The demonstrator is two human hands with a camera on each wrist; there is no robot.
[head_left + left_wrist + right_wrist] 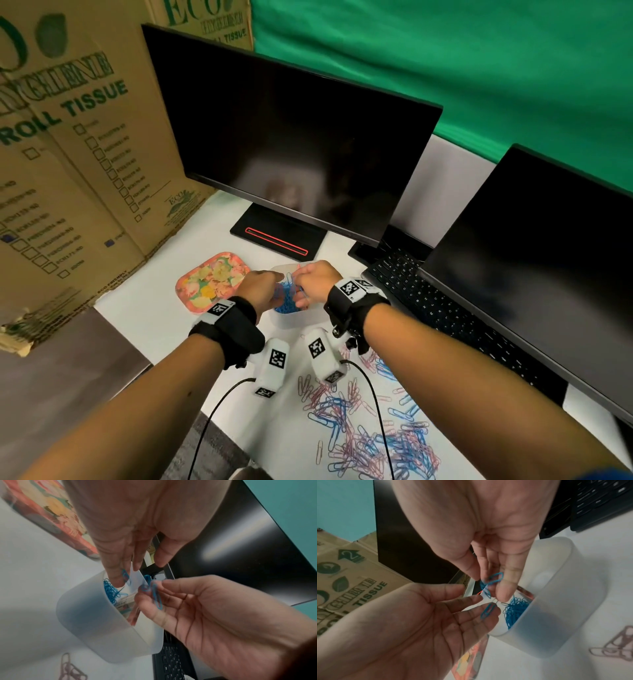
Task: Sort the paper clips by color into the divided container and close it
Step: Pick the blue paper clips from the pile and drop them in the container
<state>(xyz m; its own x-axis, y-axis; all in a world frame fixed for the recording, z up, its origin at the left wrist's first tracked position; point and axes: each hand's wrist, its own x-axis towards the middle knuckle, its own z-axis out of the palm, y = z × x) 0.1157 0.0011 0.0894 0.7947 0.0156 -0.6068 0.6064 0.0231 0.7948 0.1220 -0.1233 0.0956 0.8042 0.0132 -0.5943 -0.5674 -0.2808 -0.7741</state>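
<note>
Both hands met over the frosted white container [294, 318], which stood on the white desk [154, 318] at the centre of the head view, just right of the floral lid [209, 279] lying flat beside it. One compartment already held a heap of blue clips [515, 608]; the other compartment's contents could not be made out.

The right hand [214, 615] — lower right in the left-wrist view — pinched a few linked blue paper clips [157, 596] between thumb and fingertips, right above the container's rim. The left hand [412, 622], lower left in the right-wrist view, had its fingers fairly straight, with one blue clip [488, 610] lying against the fingertips; whether it was truly gripped or only resting there I could not tell.

In the lower right of the head view a loose pile of unsorted clips [370, 428] — blue and pink mixed — spread across the desk, near the person's forearms. A dark monitor [291, 137] filled the upper centre, a cardboard box [68, 154] the upper left, and a black keyboard [445, 315] ran along the right.
</note>
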